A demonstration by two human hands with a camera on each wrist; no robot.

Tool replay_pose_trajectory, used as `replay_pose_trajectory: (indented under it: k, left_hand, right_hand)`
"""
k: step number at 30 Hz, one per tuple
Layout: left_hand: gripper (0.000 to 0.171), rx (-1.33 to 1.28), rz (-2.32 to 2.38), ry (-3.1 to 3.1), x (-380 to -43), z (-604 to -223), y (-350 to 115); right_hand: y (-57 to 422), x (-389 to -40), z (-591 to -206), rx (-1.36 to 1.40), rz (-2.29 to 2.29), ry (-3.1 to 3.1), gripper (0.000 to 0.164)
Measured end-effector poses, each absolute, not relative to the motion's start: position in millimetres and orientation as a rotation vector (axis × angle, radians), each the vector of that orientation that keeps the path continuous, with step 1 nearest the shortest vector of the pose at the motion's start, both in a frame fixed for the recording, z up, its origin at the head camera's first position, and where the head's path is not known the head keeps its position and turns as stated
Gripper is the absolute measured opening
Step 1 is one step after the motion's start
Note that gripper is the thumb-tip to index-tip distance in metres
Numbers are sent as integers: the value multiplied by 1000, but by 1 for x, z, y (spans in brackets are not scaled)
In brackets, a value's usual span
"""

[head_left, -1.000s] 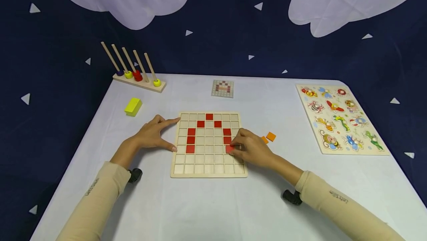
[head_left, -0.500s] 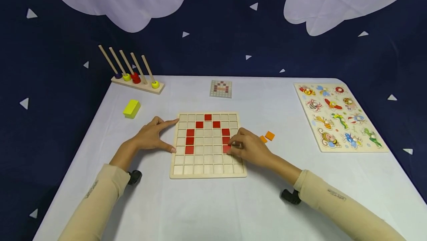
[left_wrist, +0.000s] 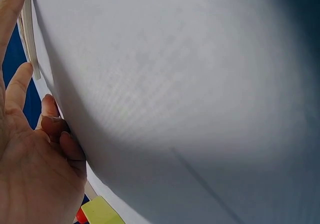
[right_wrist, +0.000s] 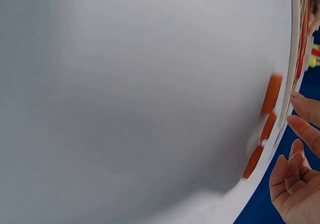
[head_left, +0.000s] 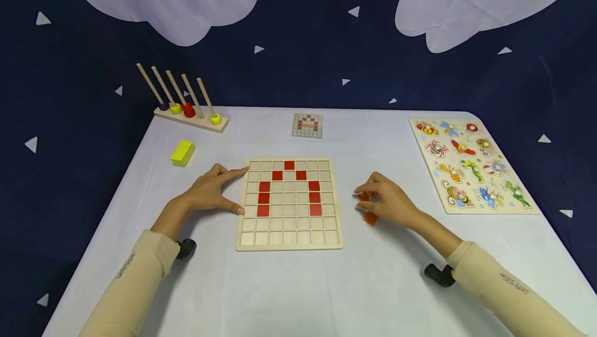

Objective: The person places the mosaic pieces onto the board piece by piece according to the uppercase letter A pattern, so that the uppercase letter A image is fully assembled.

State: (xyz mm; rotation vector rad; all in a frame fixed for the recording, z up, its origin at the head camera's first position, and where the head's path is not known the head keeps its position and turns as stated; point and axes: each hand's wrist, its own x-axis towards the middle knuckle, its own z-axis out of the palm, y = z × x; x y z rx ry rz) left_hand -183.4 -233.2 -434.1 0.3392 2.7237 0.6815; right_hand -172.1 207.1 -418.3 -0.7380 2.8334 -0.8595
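Note:
A square wooden grid board [head_left: 290,241] lies mid-table, with several red tiles [head_left: 263,198] set in its cells as an arch. My left hand [head_left: 207,190] rests at its left side, index finger and thumb spread straight along the edge. Off the board's right side, my right hand [head_left: 387,202] hovers over loose orange tiles [head_left: 370,218], partly hiding them. In the right wrist view, three orange tiles [right_wrist: 271,94] lie on the cloth, and the right hand's thumb and index finger stand apart with nothing between them.
Behind the board lies a small pattern card [head_left: 307,126]. A yellow block [head_left: 183,153] and a peg stand [head_left: 191,118] with coloured beads are at the back left. An insect knob puzzle [head_left: 473,166] lies on the right. A dark patterned cloth hangs behind the table.
My right hand has left the red tile in the right column, now flat in its cell, and moved right to the orange tiles. The left hand stays at the board's edge.

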Motion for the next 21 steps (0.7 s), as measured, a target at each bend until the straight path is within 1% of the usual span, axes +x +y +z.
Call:
replay_pose_trajectory:
  k: [8,17,21]
  left_hand:
    - [113,343,687,2717,-183,-433,-234]
    - [113,338,697,2717,-184,-433,-235]
    - [113,342,701,2713,-184,-434,-235]
  right_hand:
    - [225,-175,-425,-707,-785,2859,31]
    - [227,-177,-428,-753,-743,2919,20]
    - [224,-178,-430,-769,-720,2942,19]
